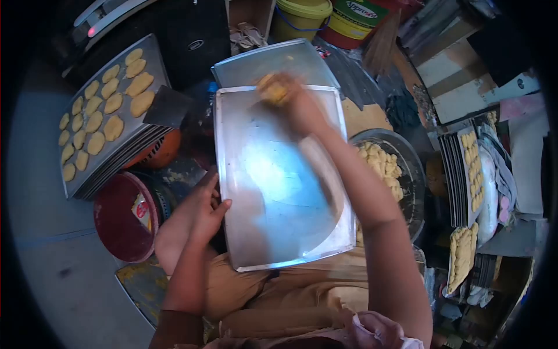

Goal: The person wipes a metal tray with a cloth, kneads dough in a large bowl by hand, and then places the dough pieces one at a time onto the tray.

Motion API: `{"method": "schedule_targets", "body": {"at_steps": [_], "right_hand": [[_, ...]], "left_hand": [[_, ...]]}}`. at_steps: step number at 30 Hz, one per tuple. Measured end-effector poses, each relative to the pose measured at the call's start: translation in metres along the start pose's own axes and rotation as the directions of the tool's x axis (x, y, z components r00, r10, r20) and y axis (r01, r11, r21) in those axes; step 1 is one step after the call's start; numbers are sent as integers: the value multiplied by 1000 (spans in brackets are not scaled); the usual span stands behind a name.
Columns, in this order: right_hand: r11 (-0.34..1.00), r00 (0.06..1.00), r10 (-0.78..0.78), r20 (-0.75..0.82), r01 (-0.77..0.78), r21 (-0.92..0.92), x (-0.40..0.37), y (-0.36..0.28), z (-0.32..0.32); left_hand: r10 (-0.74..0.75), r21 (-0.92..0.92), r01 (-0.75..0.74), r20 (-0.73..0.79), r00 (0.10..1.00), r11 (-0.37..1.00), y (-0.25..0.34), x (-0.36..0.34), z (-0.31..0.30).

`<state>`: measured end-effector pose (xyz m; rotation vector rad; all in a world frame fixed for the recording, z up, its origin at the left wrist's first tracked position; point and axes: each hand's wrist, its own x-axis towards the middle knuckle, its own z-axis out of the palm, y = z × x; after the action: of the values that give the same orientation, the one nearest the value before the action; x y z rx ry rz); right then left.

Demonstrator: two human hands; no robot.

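A bare metal baking tray [279,192] lies across my lap, its middle shining with reflected light. My left hand [208,212] grips its left rim, thumb on top and fingers at the outer edge. At the tray's far edge, my right hand [299,104] is closed on a yellowish wad [272,90], smeared by motion; what it is made of I cannot tell. Another metal tray [273,61] sticks out beyond the far rim. A dark basin [414,174] of dough pieces [383,166] stands to the right, partly behind my right forearm.
On the left, a stack of trays [125,145] has flat dough pieces [96,121] on top. Near it stands a dark red bucket [110,221]. Yellow [299,20] and red [354,23] buckets are at the back. More stacked trays [456,180] are at the right.
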<state>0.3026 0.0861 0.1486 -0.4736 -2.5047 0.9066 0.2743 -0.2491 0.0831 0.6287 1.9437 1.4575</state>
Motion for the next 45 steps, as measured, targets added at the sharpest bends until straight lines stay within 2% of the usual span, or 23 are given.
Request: {"method": "schedule_targets", "body": {"at_steps": [1, 2, 3, 5, 6, 8, 9, 11, 16, 22, 25, 27, 28, 30, 31, 32, 33, 34, 37, 39, 42, 43, 45], "right_hand": [[992, 989, -15, 148, -3, 123, -30, -26, 37], [955, 908, -294, 300, 294, 46, -49, -40, 62], [825, 816, -525, 242, 558, -89, -70, -53, 85], [884, 883, -416, 217, 449, -128, -40, -38, 85], [960, 972, -222, 82, 232, -156, -21, -13, 80], [986, 974, 85, -208, -112, -120, 5, 33, 35], [947, 944, 312, -109, -318, -40, 0, 31, -8], [952, 970, 161, -184, -201, -231, -23, 88, -47], [940, 1000, 3, 19, 4, -342, -205, 77, -73], [864, 946, 316, -78, -321, -388, -381, -35, -37], [924, 941, 336, 37, -321, -205, -360, -97, 4], [980, 941, 190, 279, -168, -103, -338, -128, 43], [997, 932, -80, 354, 75, 28, -326, -141, 61], [915, 691, -342, 637, 89, 394, -311, -163, 94], [893, 791, -325, 518, 77, 443, -285, -179, 89], [871, 876, -276, 397, 53, 489, -254, -185, 75], [819, 942, 13, 334, -202, 537, -233, -177, 70], [828, 910, 311, 276, -402, 391, -195, -170, 52], [980, 926, 193, -323, -201, 11, -97, -68, 28], [865, 857, 177, -484, -370, -340, -55, -6, 29], [782, 937, 188, -293, -324, -532, -31, 8, 63], [896, 936, 334, -107, -351, -272, -26, -24, 71], [942, 999, -35, -40, 19, -335, -41, -44, 133]], "left_hand": [[2, 12, -2, 0, 1000, 1000, -2, 0, 1], [4, 30, -4, -3, 1000, 1000, -2, -1, 1], [4, 54, -3, -8, 1000, 999, -2, -4, 0], [28, -23, -28, -15, 1000, 999, -10, -7, 3], [31, -23, -31, -22, 999, 999, -9, -9, 5], [31, -23, -32, -36, 999, 999, -9, -13, 9], [114, 106, -106, -74, 991, 989, -18, -13, 10], [292, 353, -235, -118, 949, 906, -33, -10, 17], [336, 353, -241, -235, 912, 904, -27, -13, 38], [319, 429, -181, -277, 906, 885, -31, -14, 36], [334, 422, -188, -305, 892, 887, -34, -11, 38], [319, 362, -201, -304, 898, 910, -35, -5, 28], [283, 193, -226, -362, 888, 955, -35, 3, 15], [153, -152, -265, -512, 845, 952, -14, 3, -11], [-58, -408, -214, -559, 827, 888, 5, -9, -45], [-73, -442, -217, -552, 831, 870, 2, -13, -57], [-90, -477, -217, -541, 836, 851, -3, -16, -66], [-138, -510, -182, -527, 839, 841, -6, -19, -70], [-229, -592, -117, -477, 849, 797, -12, -20, -69], [-215, -617, -135, -459, 862, 776, -12, -13, -70], [-165, -587, -171, -474, 865, 791, -4, -7, -71], [-159, -579, -170, -474, 866, 797, -3, -8, -70], [-127, -551, -205, -504, 854, 809, -3, -9, -70]]}}
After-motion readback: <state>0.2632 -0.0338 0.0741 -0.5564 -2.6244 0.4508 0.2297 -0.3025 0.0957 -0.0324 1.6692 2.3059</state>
